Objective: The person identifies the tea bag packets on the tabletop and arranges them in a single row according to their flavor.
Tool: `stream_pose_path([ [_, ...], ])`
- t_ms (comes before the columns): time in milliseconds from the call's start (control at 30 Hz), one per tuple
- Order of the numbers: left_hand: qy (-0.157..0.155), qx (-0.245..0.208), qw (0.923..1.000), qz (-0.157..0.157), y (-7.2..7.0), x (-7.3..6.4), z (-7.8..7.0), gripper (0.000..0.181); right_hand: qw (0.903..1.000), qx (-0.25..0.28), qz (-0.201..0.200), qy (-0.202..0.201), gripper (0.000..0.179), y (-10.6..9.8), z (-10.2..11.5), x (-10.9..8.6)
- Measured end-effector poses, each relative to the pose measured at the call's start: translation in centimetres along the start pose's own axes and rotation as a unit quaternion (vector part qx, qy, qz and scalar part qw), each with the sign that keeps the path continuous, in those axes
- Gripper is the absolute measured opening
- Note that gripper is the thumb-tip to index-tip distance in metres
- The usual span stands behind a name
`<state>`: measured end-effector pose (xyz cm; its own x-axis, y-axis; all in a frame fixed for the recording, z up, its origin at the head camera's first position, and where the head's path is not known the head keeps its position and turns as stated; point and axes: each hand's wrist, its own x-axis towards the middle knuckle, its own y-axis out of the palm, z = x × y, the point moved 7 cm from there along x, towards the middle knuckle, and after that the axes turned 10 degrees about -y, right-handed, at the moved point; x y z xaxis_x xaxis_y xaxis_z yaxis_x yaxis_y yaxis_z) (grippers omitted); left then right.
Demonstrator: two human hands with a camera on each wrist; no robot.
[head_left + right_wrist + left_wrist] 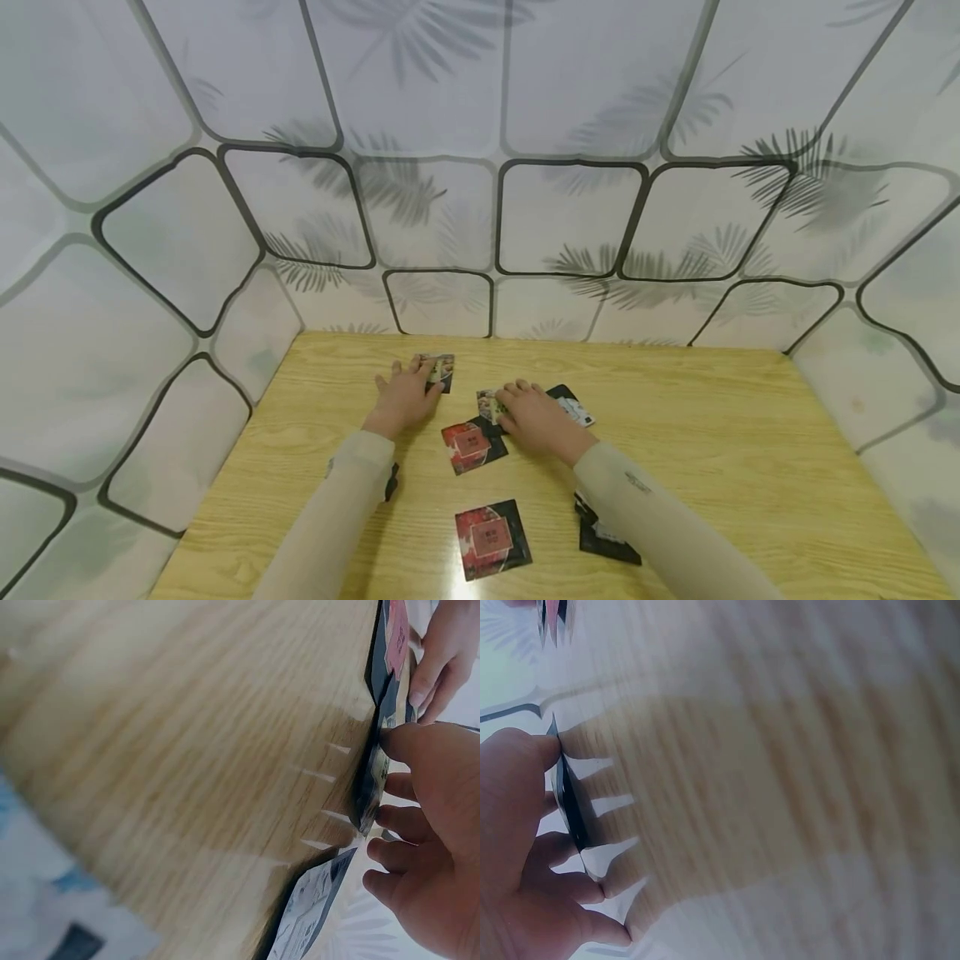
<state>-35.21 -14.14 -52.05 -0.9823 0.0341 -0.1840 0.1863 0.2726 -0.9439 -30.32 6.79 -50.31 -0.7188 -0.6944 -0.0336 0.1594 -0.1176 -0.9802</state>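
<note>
My left hand [405, 398] rests at the far left of the table, thumb and fingertips spread on a flat square sachet [447, 375] with a printed picture. In the left wrist view, the thumb and fingertips touch the edge of this dark-sided sachet [571, 806]. To the right, my right hand [538, 423] lies over another printed sachet [486, 406] and partly hides it. Its fingertips press on that sachet [369, 784] in the right wrist view. A red and black sachet [471, 445] lies against the near edge of the one under my right hand.
A second red and black sachet [492, 540] lies nearer on the wooden table [712, 433]. Beside my right hand is a black and white sachet [576, 408]. Another black one [609, 546] is partly under the right sleeve. Patterned cloth walls [570, 217] surround the table.
</note>
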Motion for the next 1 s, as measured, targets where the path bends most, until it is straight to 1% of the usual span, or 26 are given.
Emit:
stream_pose_path([
  [167,-0.002,0.001,1.0,0.0,0.0,0.0,0.0,0.065,1.0,0.006,-0.005,0.001,0.047,0.2,-0.4,1.1],
  [433,0.001,-0.005,1.0,-0.007,-0.1,0.0,0.0,0.064,0.9995,0.017,0.007,0.024,0.049,0.1,-0.8,2.2],
  [533,0.002,-0.006,0.9999,-0.011,-0.1,0.0,-0.1,0.063,0.9993,0.019,0.004,0.032,0.05,0.0,-1.0,2.6],
  [667,0.001,-0.011,0.9999,-0.012,0.0,0.0,-0.1,0.063,0.9987,0.025,0.001,0.043,0.051,-0.1,-1.3,3.1],
  [867,-0.004,-0.005,0.9999,-0.009,0.3,0.1,0.0,0.064,0.9977,0.035,-0.008,0.057,0.051,-0.2,-1.6,3.5],
  [1000,-0.005,-0.002,0.9999,-0.011,0.2,0.2,0.0,0.064,0.9975,0.027,-0.006,0.066,0.053,0.1,-1.8,3.8],
])
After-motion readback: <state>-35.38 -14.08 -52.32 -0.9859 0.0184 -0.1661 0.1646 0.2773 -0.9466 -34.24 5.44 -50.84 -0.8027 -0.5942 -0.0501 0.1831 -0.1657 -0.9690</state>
